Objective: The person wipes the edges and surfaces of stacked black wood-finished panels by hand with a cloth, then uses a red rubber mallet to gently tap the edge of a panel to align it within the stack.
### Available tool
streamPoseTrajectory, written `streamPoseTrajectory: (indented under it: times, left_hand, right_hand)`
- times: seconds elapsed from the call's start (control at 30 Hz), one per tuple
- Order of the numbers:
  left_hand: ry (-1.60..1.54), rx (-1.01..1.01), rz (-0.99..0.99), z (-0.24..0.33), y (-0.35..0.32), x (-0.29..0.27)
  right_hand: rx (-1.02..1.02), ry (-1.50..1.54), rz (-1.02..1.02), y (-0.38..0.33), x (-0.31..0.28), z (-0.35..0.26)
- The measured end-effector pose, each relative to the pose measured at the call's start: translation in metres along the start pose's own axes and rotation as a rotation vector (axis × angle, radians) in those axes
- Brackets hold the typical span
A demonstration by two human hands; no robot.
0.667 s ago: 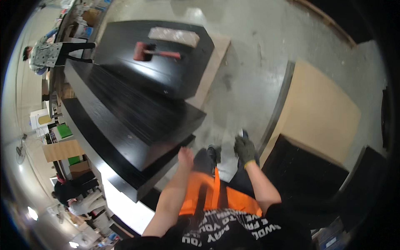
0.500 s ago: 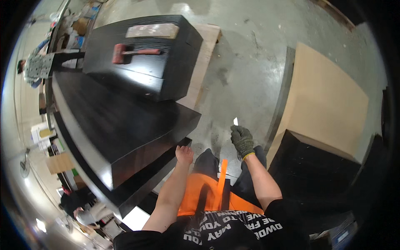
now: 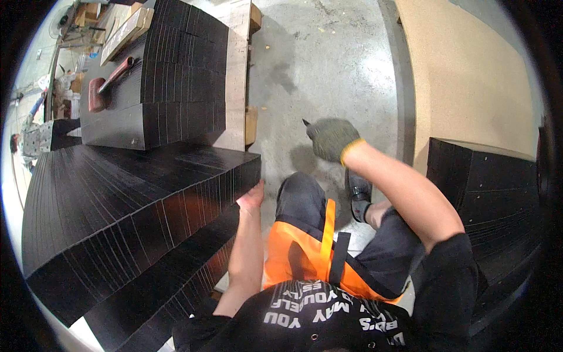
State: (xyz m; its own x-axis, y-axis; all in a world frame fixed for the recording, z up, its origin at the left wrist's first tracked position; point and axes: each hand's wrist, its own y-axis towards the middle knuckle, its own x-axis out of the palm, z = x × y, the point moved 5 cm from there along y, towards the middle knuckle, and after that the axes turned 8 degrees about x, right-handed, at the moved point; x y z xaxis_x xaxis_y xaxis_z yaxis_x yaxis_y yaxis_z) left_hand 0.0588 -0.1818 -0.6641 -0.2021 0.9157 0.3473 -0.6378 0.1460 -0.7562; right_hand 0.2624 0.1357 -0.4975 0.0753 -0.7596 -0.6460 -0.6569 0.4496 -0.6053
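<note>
The right hand, in a dark knitted glove with a yellow cuff, is closed around a small pointed tool. Only its tip comes out of the fist, so I cannot tell its exact kind. The left hand is bare and touches the near corner of the upper black boards; its fingers are partly hidden, and I cannot tell if they grip.

Compared with the earlier frames, the right hand is now farther forward over the floor, and the tool's tip, which was bright, looks dark. The left hand, before beside the lower layer, is now at the upper boards' end.

These upper boards lie to the person's left, many thin panels packed side by side, with smooth, dark faces and fine pale lines between them. A lower layer of black boards is under them. Behind, a wooden pallet carries a rear black stack, and on this lie a red-headed mallet and a long wooden strip. On the right, a light-brown board lies near another black stack.
</note>
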Motion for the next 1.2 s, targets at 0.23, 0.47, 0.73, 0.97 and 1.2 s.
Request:
streamPoseTrajectory:
  times: [0.23, 0.47, 0.73, 0.97, 1.2]
  left_hand:
    - [0.139, -0.006, 0.013, -0.015, -0.036, 0.02]
    - [0.268, 0.132, 0.106, -0.001, -0.06, 0.03]
    - [0.353, 0.068, -0.035, -0.002, -0.059, 0.034]
    - [0.251, 0.037, -0.008, -0.003, -0.049, 0.024]
    - [0.312, 0.078, -0.028, 0.007, -0.03, 0.006]
  right_hand:
    - [-0.277, 0.39, 0.162, 0.148, 0.129, -0.017]
    - [-0.487, 0.473, 0.186, 0.124, 0.178, -0.057]
    - [-0.468, 0.55, 0.177, 0.115, 0.192, -0.045]
    - [-0.539, 0.583, 0.307, 0.132, 0.209, -0.047]
    - [-0.48, 0.494, 0.19, 0.133, 0.2, -0.051]
